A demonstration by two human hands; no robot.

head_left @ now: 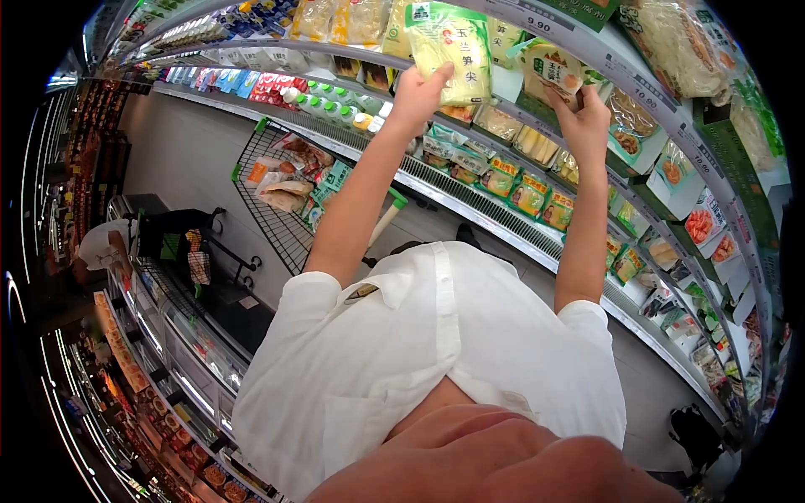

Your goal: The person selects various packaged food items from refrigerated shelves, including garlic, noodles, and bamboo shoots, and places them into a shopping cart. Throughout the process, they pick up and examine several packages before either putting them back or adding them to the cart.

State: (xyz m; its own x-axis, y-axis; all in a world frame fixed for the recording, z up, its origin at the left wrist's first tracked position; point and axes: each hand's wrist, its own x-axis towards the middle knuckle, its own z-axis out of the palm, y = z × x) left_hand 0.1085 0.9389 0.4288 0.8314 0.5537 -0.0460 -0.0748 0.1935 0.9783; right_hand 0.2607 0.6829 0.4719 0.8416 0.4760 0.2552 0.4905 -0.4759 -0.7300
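Note:
My left hand (419, 99) is closed on the lower left edge of a pale yellow-green packet of bamboo shoot tips (465, 59), thumb across its front. The packet is upright in front of the refrigerated shelf, its label facing me. To the right, my right hand (580, 117) is closed on the lower edge of a second, smaller-looking bamboo shoot packet (549, 71), with a green top and a pale label. It is tilted and close to the shelf edge. Similar packets lie on the shelf behind both hands.
A shopping cart (272, 220) holding several packaged foods stands left of me. Tiered shelves (537, 17) with price strips curve across the top and right. Green-capped bottles (327, 105) fill a lower shelf. Farther left, another person (105, 245) is beside a cart and a display freezer (180, 323).

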